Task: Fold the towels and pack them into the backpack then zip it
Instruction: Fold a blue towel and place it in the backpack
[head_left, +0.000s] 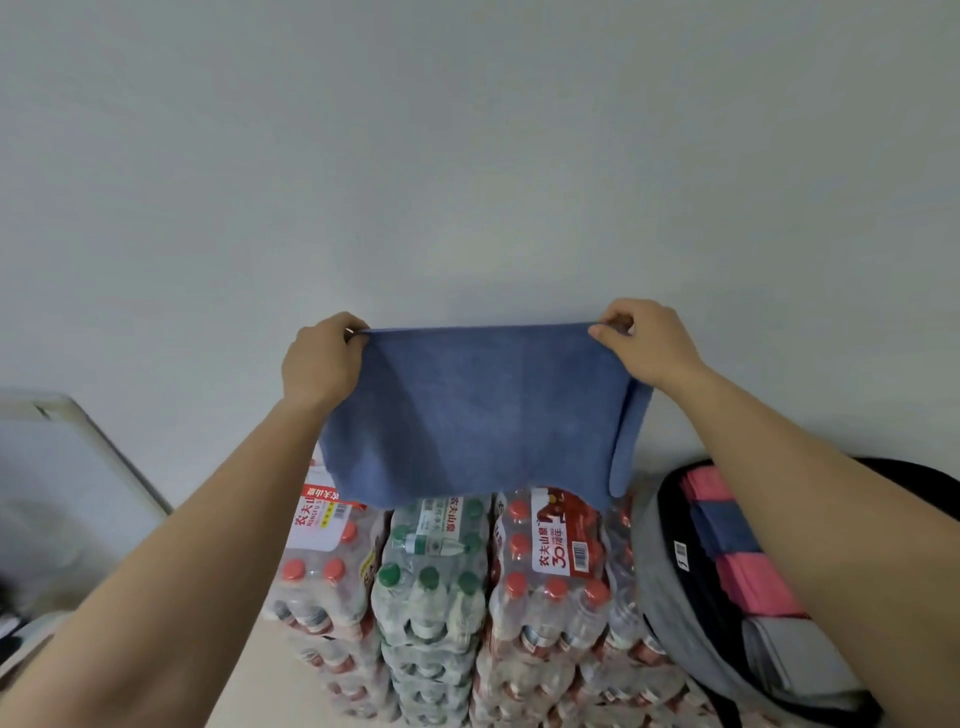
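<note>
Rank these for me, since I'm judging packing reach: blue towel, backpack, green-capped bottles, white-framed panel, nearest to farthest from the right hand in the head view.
1. blue towel: its top corner is pinched by the right hand.
2. backpack: below the hand, on the right.
3. green-capped bottles: below, in the centre.
4. white-framed panel: far left.

So the towel (478, 410) is a plain dusty blue. The backpack (670, 587) is grey with a black rim, and the stack (727, 535) inside goes pink, blue, pink, pale grey. The bottle packs (545, 597) have red caps (293, 569) mostly, green caps (428, 576) in the middle, and red-and-white labels (563, 545). The wall (467, 156) is off-white.
</note>
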